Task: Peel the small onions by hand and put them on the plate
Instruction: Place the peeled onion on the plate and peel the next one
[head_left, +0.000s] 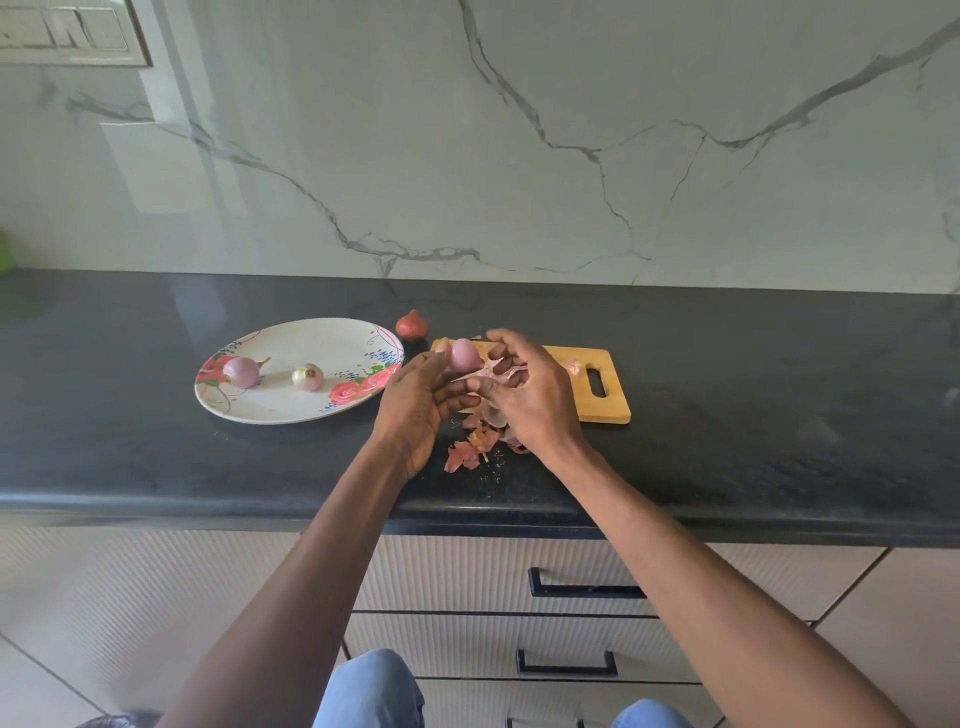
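Holding one small onion (462, 355) aloft in left hand (415, 410), fingertips curled round its lower half, pale peeled top showing above them. Onion's long axis standing roughly upright, tip pointing up and slightly away.

Pinching a flap of loose skin (493, 370) with right hand (530, 395), thumb and fingers closed on it, flap stretched sideways from onion toward the right. Skin apparently attached at the lower right of the bulb; not possible to tell exactly where it joins.

Both hands hovering above near-left corner of wooden cutting board (597, 387), over black counter (753, 415).

Lying below the hands on the counter: a scatter of shed peels (465, 454).

Resting on floral plate (291, 405): two peeled onions, a purple one (241, 371) at left, a paler one (307, 376) nearer the middle, well apart from each other.

Sitting unpeeled beyond plate rim and board: one reddish onion (411, 324), near the held onion.

Key relation: plate lying to the left of the held onion, just beside left hand, so left hand being the nearer one for the drop-off. Judging step as late peeling; last skin likely needing a pull rightward, away from the plate, before carrying leftward.
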